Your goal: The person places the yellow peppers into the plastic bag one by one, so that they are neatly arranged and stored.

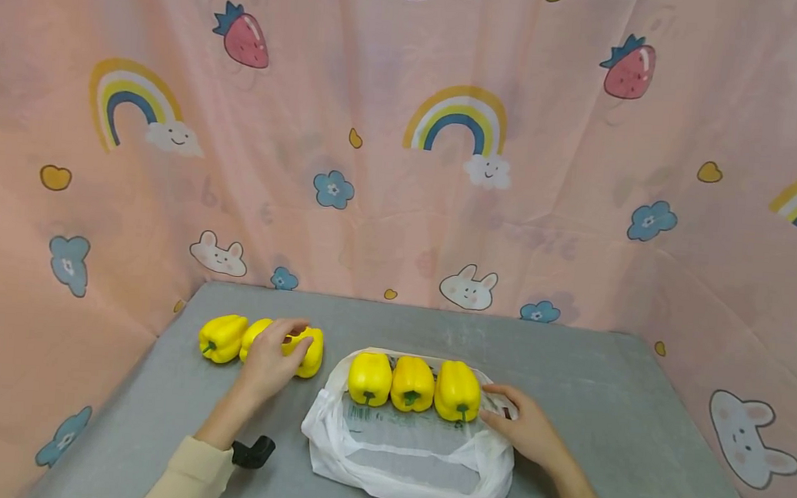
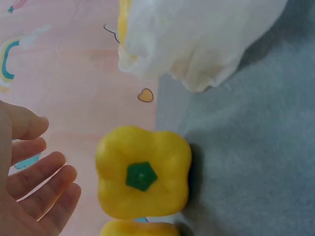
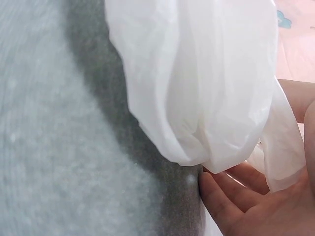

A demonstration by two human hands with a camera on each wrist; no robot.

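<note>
Head view: lobed glossy peppers (image 1: 413, 383), crinkled bag (image 1: 411, 466).

A grey table (image 1: 610, 403) carries three loose yellow peppers (image 1: 222, 337) and a white plastic bag (image 1: 410, 474).

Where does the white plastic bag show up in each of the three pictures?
Head view: the white plastic bag lies low in the middle, holding three yellow peppers, with the right hand at its right edge.
Left wrist view: the bag fills the top centre.
Right wrist view: it fills the upper right.
Shared landmark: the grey table, also seen at and.
</note>
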